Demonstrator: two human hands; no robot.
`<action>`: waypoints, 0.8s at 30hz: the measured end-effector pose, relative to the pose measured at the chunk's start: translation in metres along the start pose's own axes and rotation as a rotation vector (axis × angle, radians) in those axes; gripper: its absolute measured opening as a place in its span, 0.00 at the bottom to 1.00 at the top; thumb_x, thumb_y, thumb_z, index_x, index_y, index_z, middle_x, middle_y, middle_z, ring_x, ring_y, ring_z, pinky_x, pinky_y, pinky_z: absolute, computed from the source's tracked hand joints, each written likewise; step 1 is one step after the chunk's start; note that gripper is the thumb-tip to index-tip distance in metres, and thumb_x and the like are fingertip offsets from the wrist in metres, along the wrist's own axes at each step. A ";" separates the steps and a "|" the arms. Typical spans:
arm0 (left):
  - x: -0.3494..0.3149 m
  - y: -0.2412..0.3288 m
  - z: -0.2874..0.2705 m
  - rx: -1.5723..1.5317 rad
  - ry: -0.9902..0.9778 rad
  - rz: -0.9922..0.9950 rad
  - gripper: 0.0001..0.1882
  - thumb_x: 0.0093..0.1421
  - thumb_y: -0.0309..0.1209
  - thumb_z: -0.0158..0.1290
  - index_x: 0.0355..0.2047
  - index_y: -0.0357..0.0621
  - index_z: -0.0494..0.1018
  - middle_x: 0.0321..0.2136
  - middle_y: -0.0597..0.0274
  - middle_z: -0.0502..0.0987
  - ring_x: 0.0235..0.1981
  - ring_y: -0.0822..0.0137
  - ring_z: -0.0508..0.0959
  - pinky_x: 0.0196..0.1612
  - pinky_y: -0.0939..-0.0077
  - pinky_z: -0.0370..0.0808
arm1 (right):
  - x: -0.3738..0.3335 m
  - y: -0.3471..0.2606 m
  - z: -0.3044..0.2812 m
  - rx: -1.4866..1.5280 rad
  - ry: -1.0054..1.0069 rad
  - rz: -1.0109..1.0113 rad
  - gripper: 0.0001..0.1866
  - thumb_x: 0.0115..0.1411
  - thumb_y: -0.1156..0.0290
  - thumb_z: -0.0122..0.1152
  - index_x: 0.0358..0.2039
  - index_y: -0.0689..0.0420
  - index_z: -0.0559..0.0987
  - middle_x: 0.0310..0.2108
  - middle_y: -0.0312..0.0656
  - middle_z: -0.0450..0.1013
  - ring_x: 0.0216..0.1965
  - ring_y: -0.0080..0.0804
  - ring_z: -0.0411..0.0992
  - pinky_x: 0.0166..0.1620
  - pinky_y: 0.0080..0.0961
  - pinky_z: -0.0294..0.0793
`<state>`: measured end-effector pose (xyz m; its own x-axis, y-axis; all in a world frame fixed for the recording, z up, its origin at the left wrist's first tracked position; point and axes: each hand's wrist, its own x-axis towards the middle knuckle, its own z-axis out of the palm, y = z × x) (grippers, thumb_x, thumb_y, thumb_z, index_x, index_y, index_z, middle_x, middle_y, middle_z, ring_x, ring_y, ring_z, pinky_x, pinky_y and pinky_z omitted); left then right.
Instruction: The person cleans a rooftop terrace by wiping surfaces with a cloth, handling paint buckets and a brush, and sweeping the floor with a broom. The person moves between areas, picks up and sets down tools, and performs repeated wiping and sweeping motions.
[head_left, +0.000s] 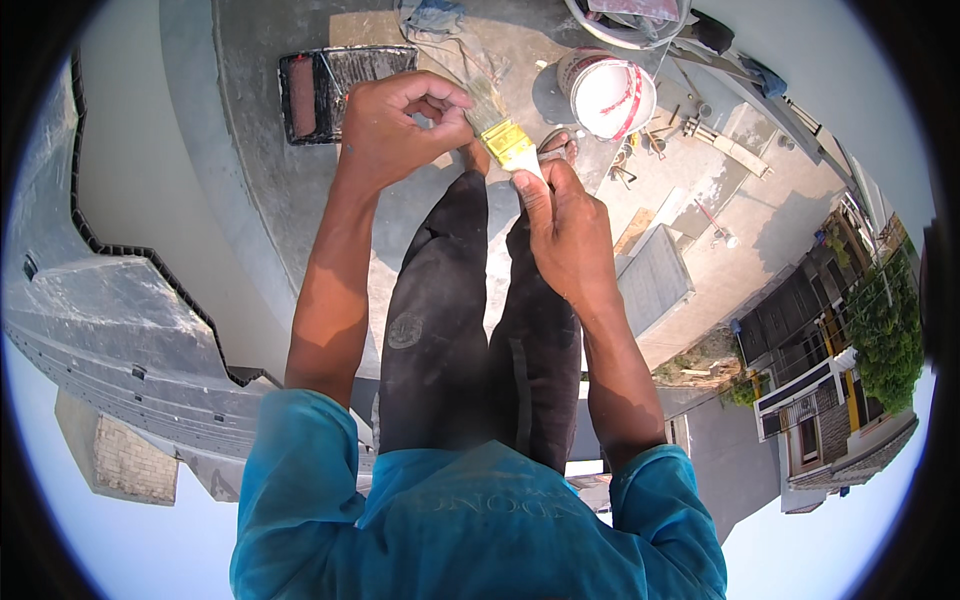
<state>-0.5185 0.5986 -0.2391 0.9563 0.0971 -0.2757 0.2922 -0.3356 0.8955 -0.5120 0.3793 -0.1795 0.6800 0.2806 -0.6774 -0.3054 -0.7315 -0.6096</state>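
A flat paintbrush (508,145) with a yellow band and pale, paint-stained bristles is held out in front of me, tilted up to the left. My right hand (572,228) grips its light handle, thumb lying along the top. At the left edge of the bristles, the thumb and fingers of my left hand (398,128) curl together in a pinch. Whether they hold bristles or something tiny on them is too small to make out. Behind my left hand lies a black paint tray (370,65), with a brown-sleeved roller (302,97) at its left side.
A white paint bucket (640,100) with red-streaked paint stands beyond my right hand. A crumpled rag (445,45) lies at the far side, and a round white tub (630,25) sits farther right. Tools and scraps litter the floor by a grey slab-like box (655,280). A pale wall (140,150) rises at left.
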 end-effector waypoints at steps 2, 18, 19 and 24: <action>0.000 0.001 0.000 0.016 0.010 0.007 0.08 0.53 0.14 0.57 0.33 0.32 0.82 0.31 0.61 0.84 0.32 0.74 0.83 0.37 0.81 0.82 | 0.001 0.001 0.000 0.010 -0.007 -0.003 0.18 0.72 0.53 0.52 0.38 0.57 0.70 0.18 0.55 0.73 0.25 0.64 0.74 0.28 0.54 0.69; -0.001 -0.004 0.001 -0.002 -0.008 0.016 0.10 0.51 0.16 0.60 0.35 0.37 0.83 0.30 0.64 0.84 0.29 0.76 0.83 0.33 0.82 0.80 | 0.000 0.004 -0.002 -0.031 -0.003 -0.004 0.19 0.72 0.52 0.52 0.37 0.58 0.71 0.18 0.54 0.73 0.25 0.62 0.75 0.27 0.52 0.69; -0.002 -0.004 0.001 -0.020 -0.012 -0.003 0.11 0.52 0.14 0.59 0.35 0.36 0.83 0.30 0.64 0.84 0.30 0.76 0.82 0.34 0.81 0.81 | 0.001 0.005 -0.002 -0.017 -0.003 -0.008 0.19 0.72 0.52 0.52 0.37 0.58 0.71 0.18 0.54 0.73 0.24 0.62 0.75 0.27 0.52 0.69; -0.004 -0.005 0.005 -0.150 0.060 0.002 0.17 0.51 0.19 0.62 0.43 0.41 0.83 0.31 0.61 0.85 0.27 0.78 0.83 0.31 0.82 0.80 | 0.000 0.007 -0.007 0.064 -0.029 -0.001 0.19 0.72 0.53 0.52 0.36 0.58 0.72 0.18 0.53 0.73 0.24 0.60 0.75 0.27 0.50 0.69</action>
<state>-0.5239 0.5952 -0.2437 0.9542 0.1543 -0.2564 0.2836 -0.1931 0.9393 -0.5097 0.3698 -0.1813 0.6610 0.2994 -0.6880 -0.3476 -0.6904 -0.6344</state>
